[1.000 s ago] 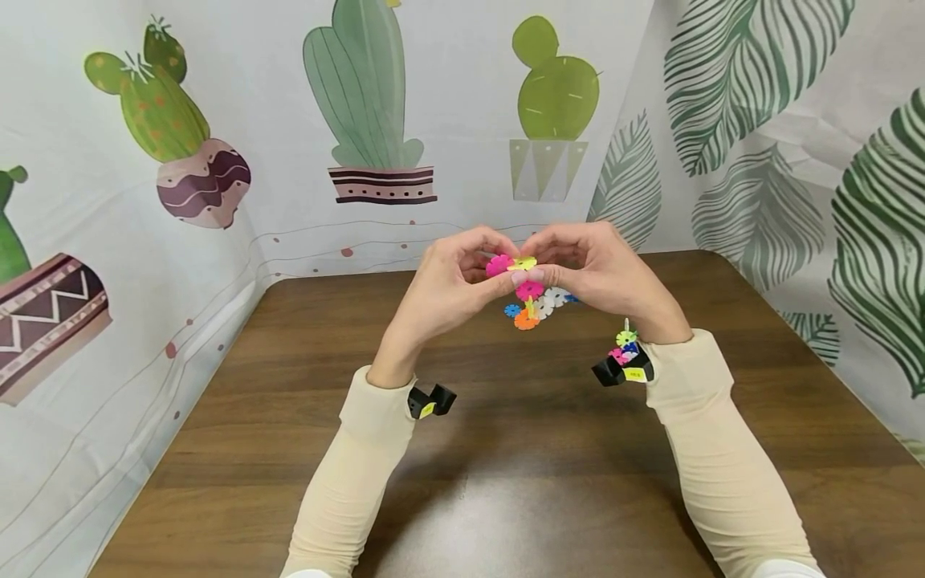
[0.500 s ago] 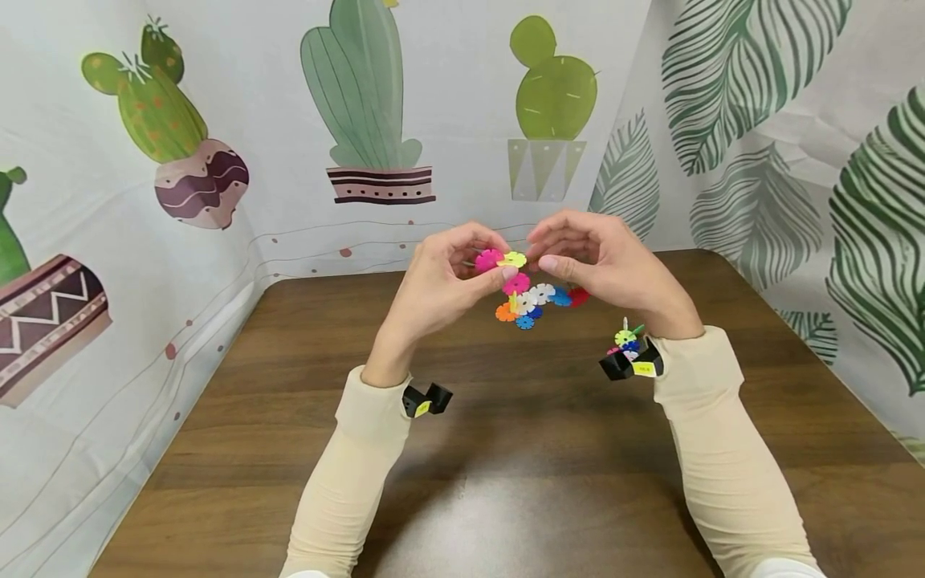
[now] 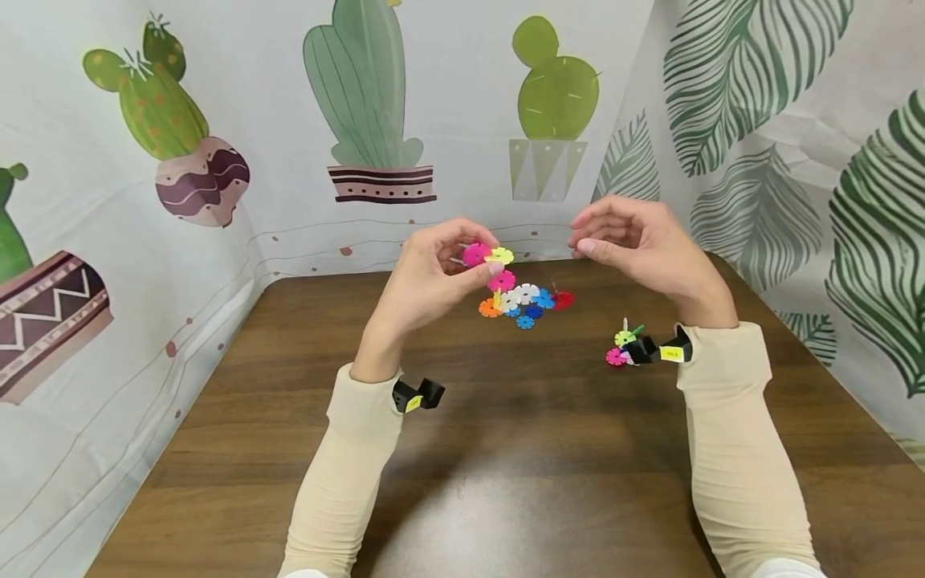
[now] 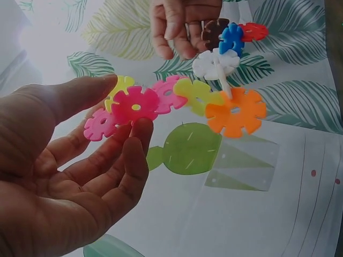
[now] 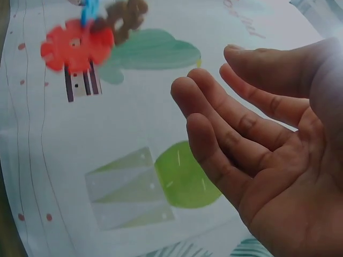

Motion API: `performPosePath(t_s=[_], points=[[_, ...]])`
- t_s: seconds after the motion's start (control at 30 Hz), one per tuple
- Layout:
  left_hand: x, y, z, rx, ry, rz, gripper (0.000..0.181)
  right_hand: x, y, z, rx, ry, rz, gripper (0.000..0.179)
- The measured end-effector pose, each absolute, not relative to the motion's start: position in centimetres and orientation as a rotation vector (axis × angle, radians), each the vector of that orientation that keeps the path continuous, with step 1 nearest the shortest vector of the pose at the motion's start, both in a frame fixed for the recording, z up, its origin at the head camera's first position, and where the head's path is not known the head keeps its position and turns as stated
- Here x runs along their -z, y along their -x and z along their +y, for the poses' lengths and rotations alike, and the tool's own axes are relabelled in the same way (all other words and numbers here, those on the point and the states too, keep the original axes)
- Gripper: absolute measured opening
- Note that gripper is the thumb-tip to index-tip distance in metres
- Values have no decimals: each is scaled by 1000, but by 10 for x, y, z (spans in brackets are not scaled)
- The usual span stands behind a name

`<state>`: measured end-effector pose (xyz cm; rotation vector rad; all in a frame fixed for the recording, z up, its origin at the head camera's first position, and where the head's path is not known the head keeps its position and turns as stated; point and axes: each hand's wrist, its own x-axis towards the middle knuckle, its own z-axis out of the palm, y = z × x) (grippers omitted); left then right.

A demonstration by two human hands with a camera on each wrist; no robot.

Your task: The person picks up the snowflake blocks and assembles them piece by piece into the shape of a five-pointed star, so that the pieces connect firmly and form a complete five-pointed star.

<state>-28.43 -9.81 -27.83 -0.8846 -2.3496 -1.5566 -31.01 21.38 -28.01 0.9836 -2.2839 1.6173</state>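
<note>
My left hand (image 3: 433, 269) pinches a chain of interlocking plastic snowflake discs (image 3: 525, 295) by its pink and yellow end. The chain bears pink, yellow, orange, white, blue and red discs and hangs above the far part of the table. In the left wrist view the thumb and fingers grip around a pink disc (image 4: 135, 106), while an orange disc (image 4: 236, 113) hangs farther along. To the right, clear of the chain, my right hand (image 3: 639, 237) holds nothing, its fingers loosely bent. A red disc (image 5: 77, 45) shows blurred beyond its fingertips in the right wrist view.
A smaller cluster of joined discs (image 3: 625, 339), with yellow, pink, blue and green pieces, sits on the brown wooden table (image 3: 506, 449) beside the right wrist. Its lower part is partly hidden by the black wrist mount (image 3: 656, 351). A cloth backdrop (image 3: 462, 104) with printed cacti stands behind.
The right hand has let go of the chain and moved away to the right and up. The left hand has drifted slightly left with the chain, whose blue and red end now shows.
</note>
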Motion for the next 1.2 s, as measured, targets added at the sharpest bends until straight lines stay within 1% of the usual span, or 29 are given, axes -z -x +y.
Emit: performPosePath(t_s=[0.17, 0.37, 0.6, 0.7, 0.83, 1.07, 1.2], points=[[279, 284, -100, 1560, 872, -2381, 21, 290, 323, 220, -1721, -982, -2258, 17], [280, 285, -102, 1547, 879, -2407, 22, 312, 346, 220, -1794, -937, -2297, 17], [281, 285, -101, 1542, 889, -2408, 23, 358, 377, 203, -1909, -674, -2416, 16], [281, 284, -102, 1535, 877, -2417, 23, 380, 388, 196, -1959, -577, -2461, 22], [281, 283, -104, 1519, 849, -2423, 23, 404, 398, 190, -2050, -528, -2491, 33], [279, 284, -102, 1514, 880, -2404, 24, 437, 409, 184, -2069, -470, -2563, 34], [279, 285, -100, 1523, 890, -2398, 23, 453, 409, 180, -2014, -494, -2666, 44]])
